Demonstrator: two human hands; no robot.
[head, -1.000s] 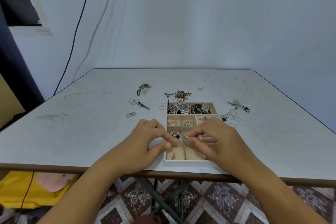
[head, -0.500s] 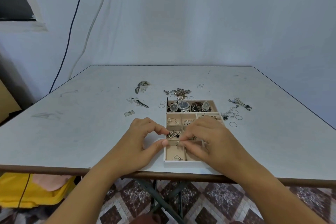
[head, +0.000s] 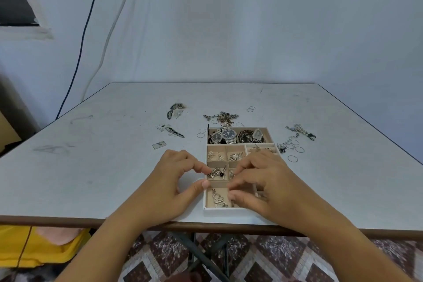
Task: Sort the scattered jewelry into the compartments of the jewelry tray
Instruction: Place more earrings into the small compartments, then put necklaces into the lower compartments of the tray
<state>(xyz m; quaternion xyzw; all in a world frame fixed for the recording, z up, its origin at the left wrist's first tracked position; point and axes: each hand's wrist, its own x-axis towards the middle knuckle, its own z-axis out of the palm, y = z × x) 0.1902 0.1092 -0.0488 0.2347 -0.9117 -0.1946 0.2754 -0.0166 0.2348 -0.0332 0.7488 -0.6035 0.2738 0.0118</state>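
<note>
The beige jewelry tray (head: 205, 200) sits near the table's front edge. Its far long compartment holds watches (head: 229, 136), and the smaller compartments hold small silver pieces. A silver pendant piece (head: 217, 199) lies in the front-left compartment. My left hand (head: 169, 181) rests at the tray's left wall; its index tip is by a dark-stoned piece (head: 216, 171), its thumb is apart from it, and nothing is between them. My right hand (head: 265, 181) hovers over the tray's middle and right with bent fingers and hides those compartments. I see nothing pinched in it.
Loose jewelry lies around the tray: a chain pile (head: 225, 117) behind it, thin rings (head: 295, 151) and a beaded piece (head: 301, 131) to the right, dark hair clips (head: 175, 131) and a small tag (head: 159, 144) to the left. The table edge (head: 68, 221) runs in front.
My two hands, which pinched a small piece together over the tray, have drawn slightly apart. A silver piece now lies in the front-left compartment.
</note>
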